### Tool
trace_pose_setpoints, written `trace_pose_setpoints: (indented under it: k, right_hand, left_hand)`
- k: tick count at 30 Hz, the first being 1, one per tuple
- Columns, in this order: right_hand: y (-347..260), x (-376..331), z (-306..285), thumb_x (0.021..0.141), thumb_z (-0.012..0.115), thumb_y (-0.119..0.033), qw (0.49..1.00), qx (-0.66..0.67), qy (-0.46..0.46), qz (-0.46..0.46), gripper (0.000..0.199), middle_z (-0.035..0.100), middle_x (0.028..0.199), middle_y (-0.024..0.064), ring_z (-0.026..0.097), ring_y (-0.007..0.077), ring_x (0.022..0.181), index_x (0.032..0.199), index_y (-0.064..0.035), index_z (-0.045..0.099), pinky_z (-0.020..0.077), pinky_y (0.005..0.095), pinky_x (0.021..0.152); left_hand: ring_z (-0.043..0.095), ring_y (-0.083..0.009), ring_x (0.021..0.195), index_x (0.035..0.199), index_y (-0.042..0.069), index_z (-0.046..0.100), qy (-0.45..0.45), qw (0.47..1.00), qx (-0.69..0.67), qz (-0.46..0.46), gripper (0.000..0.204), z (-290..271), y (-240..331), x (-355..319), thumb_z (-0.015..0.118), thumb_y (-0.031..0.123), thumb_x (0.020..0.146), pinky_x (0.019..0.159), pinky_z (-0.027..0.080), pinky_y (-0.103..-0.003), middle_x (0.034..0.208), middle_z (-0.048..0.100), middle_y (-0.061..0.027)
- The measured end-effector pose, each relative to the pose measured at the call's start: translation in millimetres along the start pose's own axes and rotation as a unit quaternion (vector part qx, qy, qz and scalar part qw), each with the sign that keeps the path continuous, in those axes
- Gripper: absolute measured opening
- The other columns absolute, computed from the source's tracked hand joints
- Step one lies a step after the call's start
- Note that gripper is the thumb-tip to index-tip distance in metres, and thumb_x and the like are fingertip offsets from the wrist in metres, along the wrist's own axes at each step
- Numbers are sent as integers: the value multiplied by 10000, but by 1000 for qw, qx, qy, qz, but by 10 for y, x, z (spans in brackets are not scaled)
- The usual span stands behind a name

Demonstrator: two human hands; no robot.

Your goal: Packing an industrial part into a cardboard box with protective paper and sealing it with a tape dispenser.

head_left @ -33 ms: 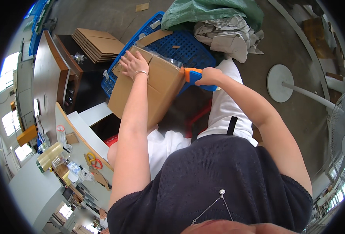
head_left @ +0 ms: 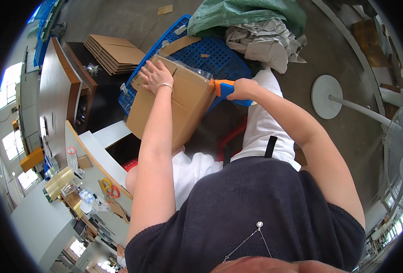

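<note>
A brown cardboard box (head_left: 176,98) stands tilted in front of me, its lower end near my lap. My left hand (head_left: 157,76) lies on its upper left part, fingers spread flat against the cardboard. Closed round the handle of an orange and blue tape dispenser (head_left: 225,88) is my right hand (head_left: 243,89). The dispenser's orange end touches, or nearly touches, the box's right edge. Clear tape (head_left: 196,69) shows along the far edge of the box. I cannot see the box's underside.
Behind the box lies a blue plastic basket (head_left: 228,57), with crumpled grey paper (head_left: 263,43) and a green sheet (head_left: 247,13) beyond. Flattened cartons (head_left: 112,52) are stacked at the far left. A table with scissors (head_left: 114,191) is at left; a standing fan (head_left: 399,164) is at right.
</note>
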State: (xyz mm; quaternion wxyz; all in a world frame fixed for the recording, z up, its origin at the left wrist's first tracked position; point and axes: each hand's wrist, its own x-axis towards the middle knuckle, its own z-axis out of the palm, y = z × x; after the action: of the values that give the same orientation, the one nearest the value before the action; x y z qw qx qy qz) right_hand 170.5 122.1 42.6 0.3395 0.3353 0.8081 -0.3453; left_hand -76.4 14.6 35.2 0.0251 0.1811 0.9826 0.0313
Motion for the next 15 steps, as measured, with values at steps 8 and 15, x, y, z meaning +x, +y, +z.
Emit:
trace_pose_setpoints:
  k: [8, 15]
  right_hand:
    - [140, 91, 66, 657, 661, -444, 979, 187, -71, 23, 558, 648, 986, 137, 638, 259, 877, 1032, -31, 644, 503, 342, 760]
    - [258, -2, 486, 713, 576, -315, 995, 54, 83, 10, 336, 665, 923, 130, 639, 280, 887, 921, -70, 675, 501, 355, 750]
  left_hand:
    - [166, -278, 1360, 1407, 139, 260, -6, 1000, 5, -3, 572, -3, 38, -22, 229, 467, 940, 1015, 224, -581, 1456, 245, -127]
    - [186, -277, 1352, 1398, 133, 277, -5, 1000, -1, -5, 562, 8, 7, -26, 241, 457, 940, 1009, 246, -573, 1445, 268, -124]
